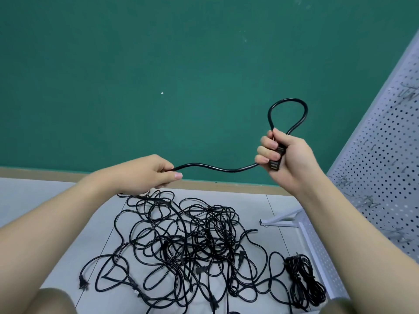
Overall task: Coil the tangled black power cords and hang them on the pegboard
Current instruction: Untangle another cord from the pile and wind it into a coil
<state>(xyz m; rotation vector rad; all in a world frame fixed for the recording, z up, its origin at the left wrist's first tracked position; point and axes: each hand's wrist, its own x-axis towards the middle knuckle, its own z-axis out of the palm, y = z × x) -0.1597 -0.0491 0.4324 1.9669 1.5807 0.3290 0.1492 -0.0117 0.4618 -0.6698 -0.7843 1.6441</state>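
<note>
My right hand (281,157) is raised and grips the plug end of a black power cord (217,169), with one small loop (288,114) of that cord standing above the fist. From there the cord sags leftward to my left hand (149,173), which pinches it between thumb and fingers. Below my left hand the cord drops into a big tangled heap of black cords (192,243) on the grey floor. A white pegboard (383,155) with metal hooks stands at the right edge of view.
One coiled black cord bundle (301,279) lies on the floor by the pegboard's foot (281,219). A green wall (158,75) with a wooden skirting board rises behind the heap. My knees show at the bottom corners.
</note>
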